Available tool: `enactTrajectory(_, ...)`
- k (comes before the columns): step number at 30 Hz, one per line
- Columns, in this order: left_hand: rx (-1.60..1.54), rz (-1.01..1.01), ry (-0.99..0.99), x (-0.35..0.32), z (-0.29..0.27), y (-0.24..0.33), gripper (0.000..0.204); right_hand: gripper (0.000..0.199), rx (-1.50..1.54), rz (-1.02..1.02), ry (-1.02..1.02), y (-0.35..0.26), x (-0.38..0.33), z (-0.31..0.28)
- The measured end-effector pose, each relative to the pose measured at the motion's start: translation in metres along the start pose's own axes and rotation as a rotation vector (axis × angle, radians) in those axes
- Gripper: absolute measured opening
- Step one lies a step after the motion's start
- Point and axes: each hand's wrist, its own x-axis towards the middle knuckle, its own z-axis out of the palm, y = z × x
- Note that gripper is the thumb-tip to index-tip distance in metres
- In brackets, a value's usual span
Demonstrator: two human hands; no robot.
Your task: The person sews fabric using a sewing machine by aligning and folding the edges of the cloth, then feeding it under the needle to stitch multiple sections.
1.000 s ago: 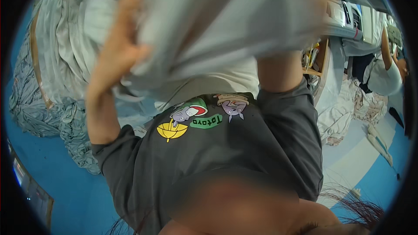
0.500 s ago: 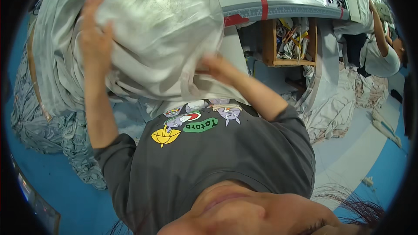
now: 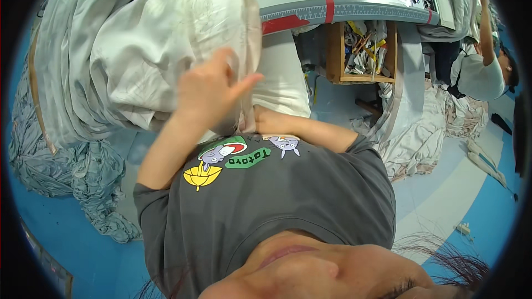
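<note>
A large sheet of pale, silky fabric (image 3: 149, 50) drapes in loose folds over the table in front of me, its right border running down toward my waist. Above that border hovers my left hand (image 3: 210, 88), slightly blurred, with thumb and forefinger spread and nothing held. Close to my shirt, my right hand (image 3: 263, 120) is closed at the lower right corner of the fabric; its fingertips are partly hidden by the cloth. Another layer of white cloth (image 3: 282, 72) hangs just beyond that hand.
Right of the fabric stretches a grey table edge with a ruler strip (image 3: 366, 13) and red tape (image 3: 328, 1). Below it is a wooden drawer (image 3: 363, 78) of small tools. Crumpled cloth heaps (image 3: 100, 188) lie at left, others (image 3: 421, 144) at right. A co-worker (image 3: 482, 69) stands far right.
My left hand has swung right and nearer, from the fabric's left folds to its right border. My right hand has drawn down toward my waist, and the fabric's border has straightened.
</note>
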Motion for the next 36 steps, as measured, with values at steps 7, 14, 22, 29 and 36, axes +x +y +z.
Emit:
enactTrajectory(7, 0.069, 0.175, -0.18, -0.024, 0.058, 0.0, 0.015, 0.024, -0.719, -0.259, 0.008, -0.002, -0.018, -0.014)
enactTrajectory(14, -0.113, 0.237, -0.292, 0.001, 0.035, 0.007, 0.01, 0.029, -1.379, -0.975, 0.399, -0.07, 0.001, -0.099)
enactTrajectory(22, 0.202, 0.362, 0.791, 0.199, -0.028, -0.133, 0.027, 0.017, -1.121, -0.975, 0.19, -0.075, 0.02, -0.097)
enactTrajectory(29, 0.026, 0.039, 0.637, 0.276, -0.054, -0.152, 0.021, 0.013, -1.124, -0.944, 0.14, -0.093, 0.028, -0.119)
enactTrajectory(36, 0.022, -0.072, 0.669, 0.314, -0.073, -0.173, 0.028, 0.01, -1.112, -0.9, 0.111, -0.125, 0.039, -0.134)
